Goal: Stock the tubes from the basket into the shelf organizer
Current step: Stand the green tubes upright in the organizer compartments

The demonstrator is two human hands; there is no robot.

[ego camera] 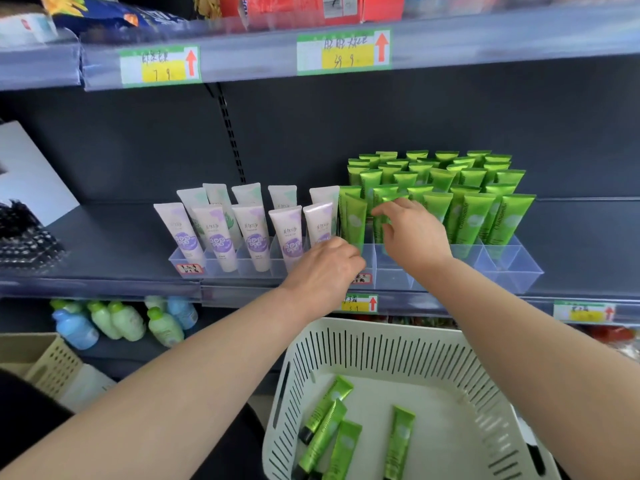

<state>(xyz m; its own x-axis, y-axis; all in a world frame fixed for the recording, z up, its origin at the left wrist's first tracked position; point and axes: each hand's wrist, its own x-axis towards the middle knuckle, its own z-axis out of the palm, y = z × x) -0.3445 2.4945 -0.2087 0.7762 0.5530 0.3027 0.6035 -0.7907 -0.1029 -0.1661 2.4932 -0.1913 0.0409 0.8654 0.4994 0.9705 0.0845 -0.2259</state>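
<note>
A clear plastic shelf organizer [512, 268] stands on the dark shelf, filled with many upright green tubes [471, 216]. My left hand [325, 268] grips the lower end of one green tube [355, 220] standing in a front-left compartment. My right hand [412, 230] holds another green tube [386, 209] upright over the neighbouring compartment, its lower part hidden by my fingers. Below, a white slotted basket [381, 344] holds several loose green tubes [398, 441] lying flat.
White and purple tubes [221, 230] fill a second clear organizer to the left. Some front compartments at the right of the green organizer are unfilled. Price tags [343, 51] line the shelf edges. Small bottles [128, 322] sit on the lower shelf, and a beige basket [52, 368] is at the left.
</note>
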